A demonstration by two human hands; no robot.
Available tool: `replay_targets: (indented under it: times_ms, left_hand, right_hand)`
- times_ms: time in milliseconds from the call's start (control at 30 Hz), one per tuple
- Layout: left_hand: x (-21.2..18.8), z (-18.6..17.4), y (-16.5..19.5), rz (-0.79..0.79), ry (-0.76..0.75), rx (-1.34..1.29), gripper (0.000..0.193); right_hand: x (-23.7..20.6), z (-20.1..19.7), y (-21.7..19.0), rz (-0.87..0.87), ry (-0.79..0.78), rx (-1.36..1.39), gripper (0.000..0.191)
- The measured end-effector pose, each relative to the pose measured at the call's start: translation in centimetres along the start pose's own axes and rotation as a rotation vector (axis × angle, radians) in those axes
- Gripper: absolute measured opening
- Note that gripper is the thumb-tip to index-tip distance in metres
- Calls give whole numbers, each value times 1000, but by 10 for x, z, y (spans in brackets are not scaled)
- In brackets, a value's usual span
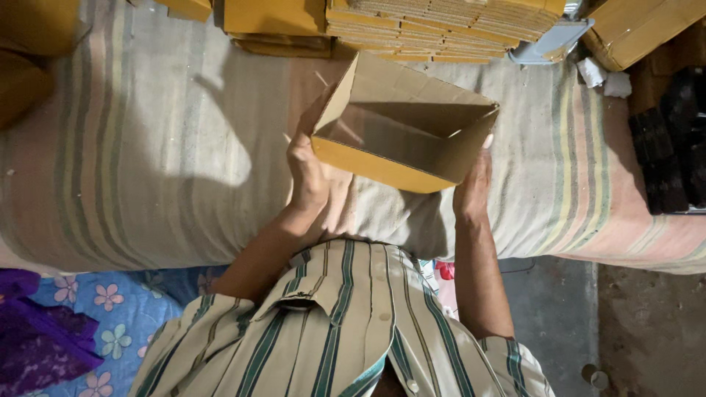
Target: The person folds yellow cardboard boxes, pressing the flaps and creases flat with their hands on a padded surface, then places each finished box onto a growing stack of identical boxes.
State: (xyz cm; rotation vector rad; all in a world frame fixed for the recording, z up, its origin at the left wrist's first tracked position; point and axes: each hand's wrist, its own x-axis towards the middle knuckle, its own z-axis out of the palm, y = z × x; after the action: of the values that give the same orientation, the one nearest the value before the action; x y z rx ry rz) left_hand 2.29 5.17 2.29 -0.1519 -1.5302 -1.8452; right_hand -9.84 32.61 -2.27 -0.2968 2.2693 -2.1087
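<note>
- Striped shirt collar [323, 294] nearest me.
- My left hand [309, 173] and right hand [473, 184] clamp the open cardboard box [401, 129]; I judge even pressure keeps walls square.

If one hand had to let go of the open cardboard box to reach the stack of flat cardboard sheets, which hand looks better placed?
Probably the right hand. It grips the open cardboard box at the end that sits more directly below the stack of flat cardboard sheets. The left hand holds the other end and could keep the box up.
</note>
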Motion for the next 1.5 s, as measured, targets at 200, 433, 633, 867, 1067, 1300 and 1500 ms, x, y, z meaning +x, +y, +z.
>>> replay_targets:
  times_ms: [200,433,633,867,1067,1300,1500]
  left_hand:
    - [31,-27,-10,-161,-53,-315,81]
    - [55,-6,-36,-118,-156,-305,75]
    - [45,2,-27,-133,-175,-215,75]
    - [50,-10,-32,-221,-211,-216,78]
    - [54,-10,-58,-351,-217,-178,91]
    - [58,-5,-73,-239,-291,-64,76]
    - [58,-13,-67,-368,-241,-217,55]
  right_hand:
    - [-6,21,-36,-73,-88,39,65]
    - [9,30,-62,55,-134,524,65]
    - [16,8,-61,117,-121,416,62]
    - [13,3,-47,194,-171,510,64]
    - [11,13,-80,182,-194,393,50]
    - [15,27,-84,-53,-121,428,38]
    - [29,21,-57,-320,13,274,21]
